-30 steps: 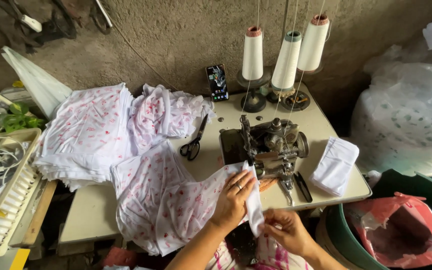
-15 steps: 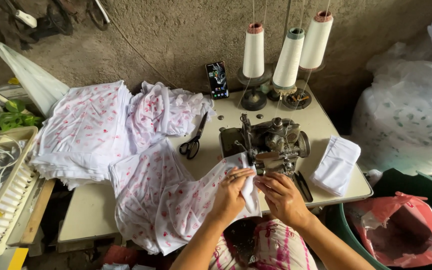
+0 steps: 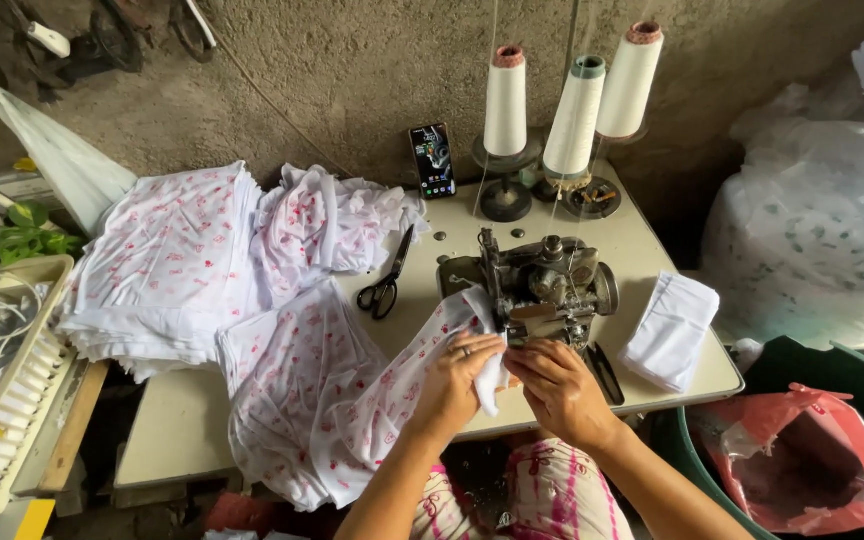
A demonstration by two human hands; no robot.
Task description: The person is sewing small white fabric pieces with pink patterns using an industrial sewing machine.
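Now printed cloth under both hands, at sewing machine.

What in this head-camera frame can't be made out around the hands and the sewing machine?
- Needle area of the sewing machine: hidden behind the machine's own body and the right hand.
- Fabric edge under the left hand: covered by the hand.
- Phone screen: too small to read.
- Red bag contents: in shadow.

Scissors left of sewing machine, thread cones behind, phone seemingly against wall
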